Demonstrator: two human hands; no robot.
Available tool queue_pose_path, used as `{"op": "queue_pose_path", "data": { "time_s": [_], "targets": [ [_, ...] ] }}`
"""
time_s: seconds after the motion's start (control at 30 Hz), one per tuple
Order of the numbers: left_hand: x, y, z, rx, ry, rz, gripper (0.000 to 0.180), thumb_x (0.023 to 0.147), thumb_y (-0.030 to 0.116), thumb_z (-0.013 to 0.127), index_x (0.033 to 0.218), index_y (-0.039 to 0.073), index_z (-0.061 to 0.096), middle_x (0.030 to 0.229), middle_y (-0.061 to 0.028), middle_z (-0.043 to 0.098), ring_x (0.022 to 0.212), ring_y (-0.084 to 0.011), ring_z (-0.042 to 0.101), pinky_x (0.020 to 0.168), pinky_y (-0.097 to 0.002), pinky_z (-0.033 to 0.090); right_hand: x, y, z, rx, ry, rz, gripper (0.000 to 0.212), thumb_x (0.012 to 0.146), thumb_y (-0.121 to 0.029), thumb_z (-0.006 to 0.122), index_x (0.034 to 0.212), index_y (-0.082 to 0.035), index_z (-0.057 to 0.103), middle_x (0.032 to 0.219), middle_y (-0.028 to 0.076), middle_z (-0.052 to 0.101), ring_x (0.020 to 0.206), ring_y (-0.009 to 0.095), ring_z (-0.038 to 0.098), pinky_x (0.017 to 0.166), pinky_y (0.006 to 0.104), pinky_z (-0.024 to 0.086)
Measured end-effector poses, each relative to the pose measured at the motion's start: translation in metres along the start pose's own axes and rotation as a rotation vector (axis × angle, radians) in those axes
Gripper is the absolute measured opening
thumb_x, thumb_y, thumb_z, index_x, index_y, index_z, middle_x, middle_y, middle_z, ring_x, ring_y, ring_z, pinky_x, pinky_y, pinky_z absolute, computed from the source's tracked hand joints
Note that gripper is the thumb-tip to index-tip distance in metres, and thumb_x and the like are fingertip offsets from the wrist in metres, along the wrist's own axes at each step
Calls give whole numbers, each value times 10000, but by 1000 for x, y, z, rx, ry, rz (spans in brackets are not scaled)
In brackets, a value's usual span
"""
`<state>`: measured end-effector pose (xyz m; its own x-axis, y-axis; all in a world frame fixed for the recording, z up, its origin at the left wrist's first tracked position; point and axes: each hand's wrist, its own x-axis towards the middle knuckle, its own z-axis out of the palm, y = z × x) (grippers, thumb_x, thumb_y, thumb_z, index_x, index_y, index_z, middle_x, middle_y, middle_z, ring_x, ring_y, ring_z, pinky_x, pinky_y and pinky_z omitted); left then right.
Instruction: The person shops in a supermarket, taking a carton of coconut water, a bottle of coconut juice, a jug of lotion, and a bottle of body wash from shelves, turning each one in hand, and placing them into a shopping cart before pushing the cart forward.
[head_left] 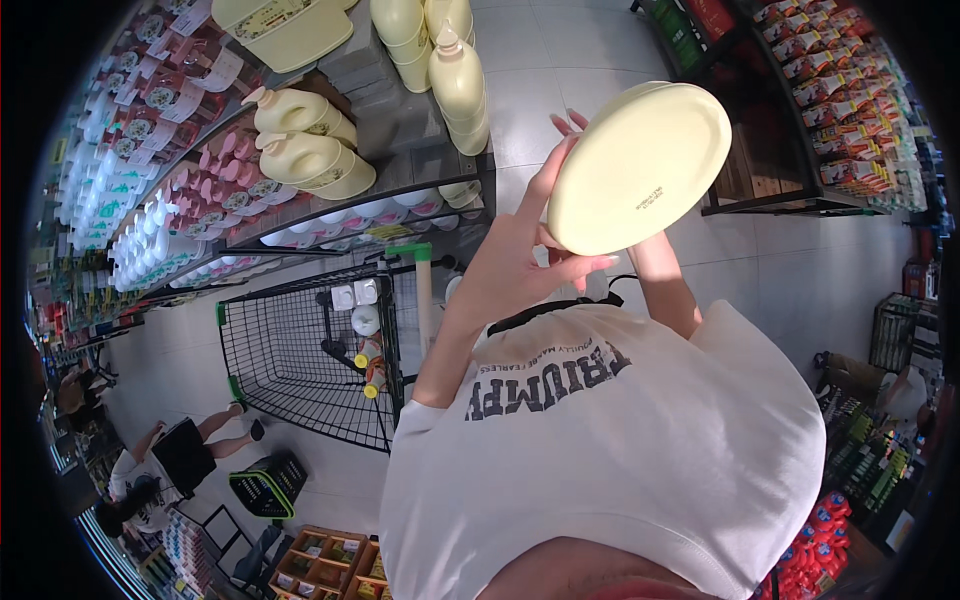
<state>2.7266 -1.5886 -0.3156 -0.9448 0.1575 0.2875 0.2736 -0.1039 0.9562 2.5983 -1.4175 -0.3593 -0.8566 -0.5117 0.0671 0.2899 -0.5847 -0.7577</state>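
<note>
Head view: L hand has its fingers clamped on the 8 o'clock side of a pale-yellow container, approx 2 o'clock of ctr, oval base tilted toward the cam, small dark stamp showing. R hand is mostly hidden behind; can't tell its fingers' state. For a steady hold, prob best w/ L thumb at the edge, clear of the stamp. Cart at 9 o'clock.
</note>
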Motion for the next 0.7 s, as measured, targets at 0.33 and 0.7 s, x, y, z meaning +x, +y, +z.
{"op": "queue_pose_path", "data": {
  "time_s": [0.33,0.7],
  "targets": [
    [-1,-28,15,475,-11,-146,1438,673,393,938,1579,-25,-98,756,-89,740,635,-211,726,606,-296,556,-56,31,-122,-439,282,580,581,1014,-343,600,1406,70,485,1305,206,621,1075,240,689,933,378,574],
    [0,-47,0,304,-33,-348,1470,674,375,949,1548,-41,-157,917,-160,770,769,-271,766,704,-316,598,-68,35,-138,-399,394,699,507,963,-306,686,1250,107,618,1145,211,699,986,223,715,877,371,593]
  ]
}}
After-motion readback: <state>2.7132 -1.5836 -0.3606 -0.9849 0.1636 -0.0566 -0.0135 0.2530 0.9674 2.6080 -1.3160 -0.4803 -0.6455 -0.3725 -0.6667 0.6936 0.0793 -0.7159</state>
